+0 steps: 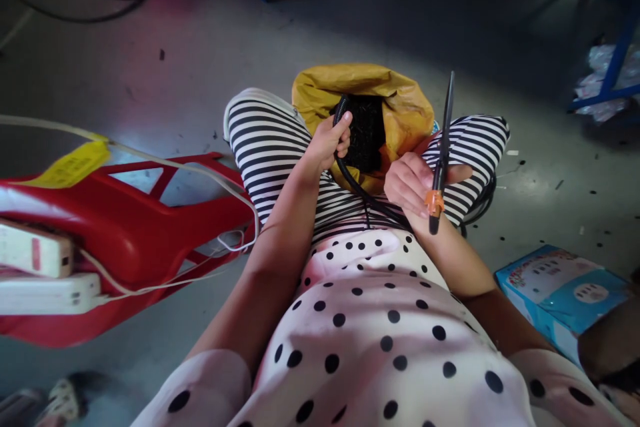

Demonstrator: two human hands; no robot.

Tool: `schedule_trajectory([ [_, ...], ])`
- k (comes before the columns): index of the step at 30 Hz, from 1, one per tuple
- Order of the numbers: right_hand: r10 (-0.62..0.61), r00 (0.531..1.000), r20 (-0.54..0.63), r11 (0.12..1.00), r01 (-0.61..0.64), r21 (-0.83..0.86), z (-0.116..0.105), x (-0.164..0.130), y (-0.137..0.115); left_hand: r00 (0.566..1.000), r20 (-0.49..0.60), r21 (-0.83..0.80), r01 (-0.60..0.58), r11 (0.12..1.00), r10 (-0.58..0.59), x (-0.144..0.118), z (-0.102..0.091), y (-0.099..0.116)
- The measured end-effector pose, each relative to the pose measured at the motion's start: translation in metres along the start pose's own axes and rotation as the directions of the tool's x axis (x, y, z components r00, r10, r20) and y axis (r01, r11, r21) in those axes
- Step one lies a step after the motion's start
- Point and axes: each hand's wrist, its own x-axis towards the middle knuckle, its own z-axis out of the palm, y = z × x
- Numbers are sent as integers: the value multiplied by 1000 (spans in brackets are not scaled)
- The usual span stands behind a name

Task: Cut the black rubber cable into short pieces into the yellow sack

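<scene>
Head view: the left hand [328,144] is pinching a black, ribbed, flexible tube [341,109] between its fingers by a yellow, soft-sided bag's [407,107] left side, and the right hand [410,180] is holding a slim, dark, orange-banded tool [440,170] in bent fingers, ideally pointing far, clear of the tube.

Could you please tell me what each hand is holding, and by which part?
Left hand: the black ribbed tube, near its upper end. Right hand: the pointed tool, by its handle end.

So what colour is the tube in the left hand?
Black; the tube in the left hand shows best in the head view.
</scene>
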Motion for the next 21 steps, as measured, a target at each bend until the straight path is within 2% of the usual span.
schedule_trajectory([
  [4,34,998,-49,995,-30,92,-3,-1,1,1000,12,12,-4,1000,4,2,-2,-2],
  [8,-13,997,-75,1000,12,-10,-7,-7,0,1000,10,13,8,1000,-8,3,-3,-3],
  [12,77,985,-156,996,-83,-31,-20,-30,-5,1000,16,1,7,1000,-7,2,-3,-3],
  [14,109,966,-234,987,-134,-92,-28,-45,-9,1000,9,7,14,1000,-14,2,-3,-3],
  [17,184,902,-391,945,-271,-180,-35,-57,-12,1000,6,15,19,1000,-19,1,-3,-3],
  [19,180,907,-381,931,-282,-230,-34,-52,-11,1000,9,14,16,1000,-16,2,-3,-3],
  [21,118,962,-246,951,-180,-249,-27,-37,-8,1000,20,11,12,1000,-12,2,-4,-4],
])
